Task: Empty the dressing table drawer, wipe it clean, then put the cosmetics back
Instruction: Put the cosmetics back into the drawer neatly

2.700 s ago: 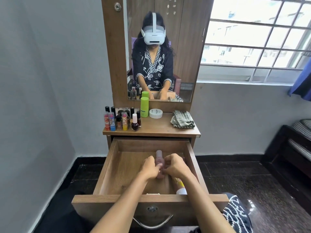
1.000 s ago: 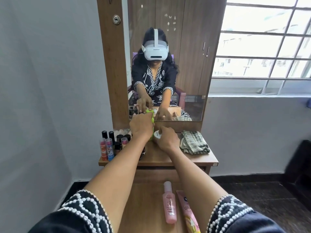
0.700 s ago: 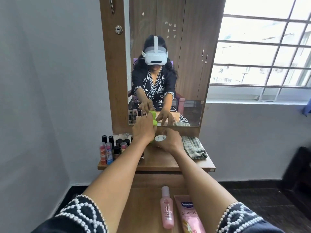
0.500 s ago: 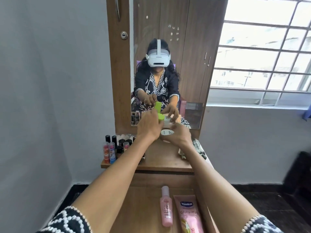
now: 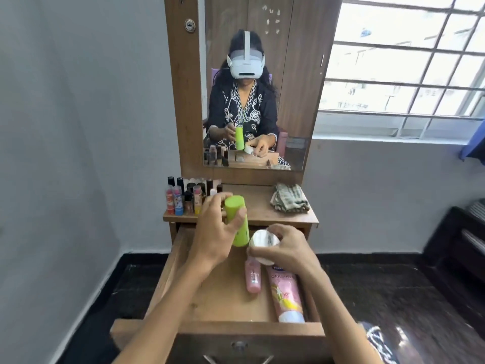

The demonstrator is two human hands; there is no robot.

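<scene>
The wooden drawer [image 5: 168, 269] is pulled open below me. A pink bottle [image 5: 253, 279] and a pink lotion tube [image 5: 286, 292] lie along its right side. My left hand [image 5: 214, 236] grips a lime-green bottle [image 5: 236, 219], held upright above the back of the drawer. My right hand [image 5: 284, 246] holds a round white jar [image 5: 263, 243] just right of the green bottle, over the pink bottle's top. Several small cosmetics bottles [image 5: 185, 198] stand on the left of the dressing tabletop [image 5: 258, 206].
A folded grey-green cloth [image 5: 290, 198] lies on the right of the tabletop. The mirror [image 5: 259, 82] rises behind it. A grey wall stands left, a window right, and dark furniture [image 5: 456, 245] at far right on a black floor.
Both hands lifted the green bottle and the white jar off the tabletop and brought them back and down over the open drawer. Earlier, both hands set the pink bottle in the drawer.
</scene>
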